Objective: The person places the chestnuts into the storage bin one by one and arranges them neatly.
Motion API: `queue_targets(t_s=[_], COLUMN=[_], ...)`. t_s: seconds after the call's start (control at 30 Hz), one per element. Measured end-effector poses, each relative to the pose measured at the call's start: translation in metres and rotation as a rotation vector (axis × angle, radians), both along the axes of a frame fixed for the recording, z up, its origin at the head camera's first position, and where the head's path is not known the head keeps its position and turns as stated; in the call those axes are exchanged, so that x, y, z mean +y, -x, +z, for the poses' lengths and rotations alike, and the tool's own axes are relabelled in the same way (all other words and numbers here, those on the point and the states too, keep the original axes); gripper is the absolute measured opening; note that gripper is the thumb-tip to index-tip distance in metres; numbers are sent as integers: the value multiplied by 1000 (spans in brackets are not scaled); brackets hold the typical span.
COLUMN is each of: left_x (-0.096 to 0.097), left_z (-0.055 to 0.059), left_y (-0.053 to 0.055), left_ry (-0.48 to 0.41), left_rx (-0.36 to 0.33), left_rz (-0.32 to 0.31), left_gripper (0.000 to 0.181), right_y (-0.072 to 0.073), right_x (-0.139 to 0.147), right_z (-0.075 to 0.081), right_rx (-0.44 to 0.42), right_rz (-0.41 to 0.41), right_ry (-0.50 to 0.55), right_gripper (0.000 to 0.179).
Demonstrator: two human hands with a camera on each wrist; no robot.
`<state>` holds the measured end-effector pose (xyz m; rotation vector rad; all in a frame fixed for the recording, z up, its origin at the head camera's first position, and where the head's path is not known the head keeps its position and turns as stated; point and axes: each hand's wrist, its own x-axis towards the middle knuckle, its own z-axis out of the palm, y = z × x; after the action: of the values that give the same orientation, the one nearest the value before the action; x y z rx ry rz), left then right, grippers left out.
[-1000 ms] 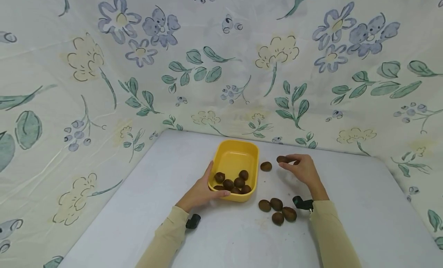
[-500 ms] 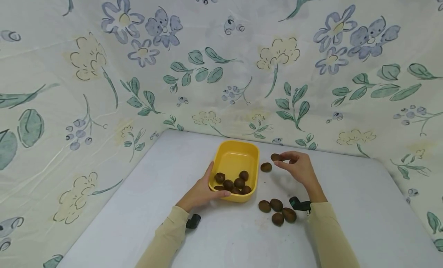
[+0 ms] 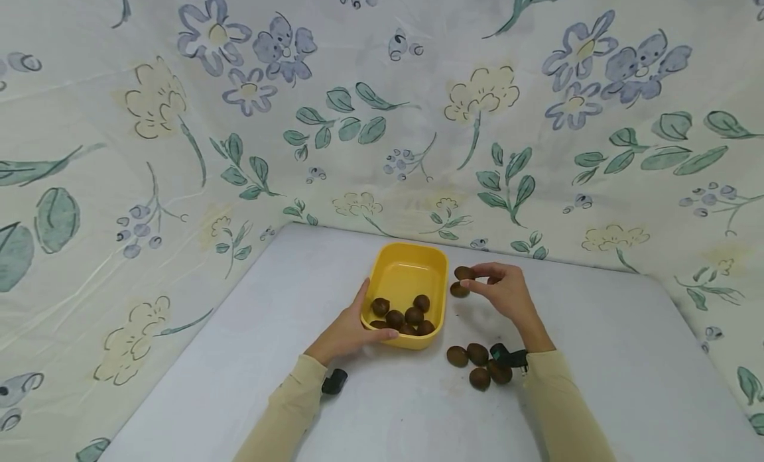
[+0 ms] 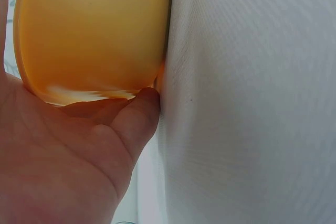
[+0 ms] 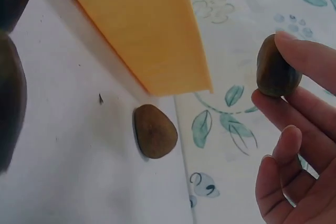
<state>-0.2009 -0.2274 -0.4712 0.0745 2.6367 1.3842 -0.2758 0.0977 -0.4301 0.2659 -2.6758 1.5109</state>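
Between thumb and fingertips my right hand (image 3: 507,293) pinches a brown chestnut (image 3: 464,273), held up to the right of the yellow container. The right wrist view shows that chestnut (image 5: 275,66) at the ends of the fingers, with the other fingers curled in. Below it a single chestnut (image 5: 156,131) lies on the table beside the container wall. My left hand (image 3: 340,333) grips the yellow plastic container (image 3: 406,280) at its near left corner, thumb along the front. Several chestnuts (image 3: 414,315) are gathered in the near half of the container.
Several loose chestnuts (image 3: 477,353) lie in a cluster on the white table (image 3: 394,402), right of the container and near the right wrist camera (image 3: 507,356). Floral cloth (image 3: 382,203) hangs behind and at the sides of the table.
My right hand has moved left with its chestnut, from right of the single table chestnut to just above it in the head view. The left hand and the container stay in place.
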Motion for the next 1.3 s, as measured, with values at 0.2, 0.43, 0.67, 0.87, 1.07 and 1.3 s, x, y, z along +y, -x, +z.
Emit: queue_targets(t_s=[0.2,0.43,0.67,0.87,1.07,1.3], left_x=[1,0,0,-1,-2,-2], left_z=[0,-2,-4,-3,-3,-3], left_y=[1,2,1,0,1,1], left_ry=[-6,-7,-15,-29,-22,-22], left_rx=[2,4,15,25,32,29], left_rz=[-13,-1,4,-10,-21,-23], left_gripper=[132,132,133,132,131,132], right_y=[-3,-7,-7,-7,-5,-3], right_x=[-6,-25,-43,-57,-69,-79], right_z=[-5,-10,-11,-10,-17,-26], right_rx=[-15,-9,-56,-75,-110,-96], right_rz=[9,77,99,101,97,111], right_ry=[27,86,76,25,7,-3], right_gripper=[51,45,46,46,43,42])
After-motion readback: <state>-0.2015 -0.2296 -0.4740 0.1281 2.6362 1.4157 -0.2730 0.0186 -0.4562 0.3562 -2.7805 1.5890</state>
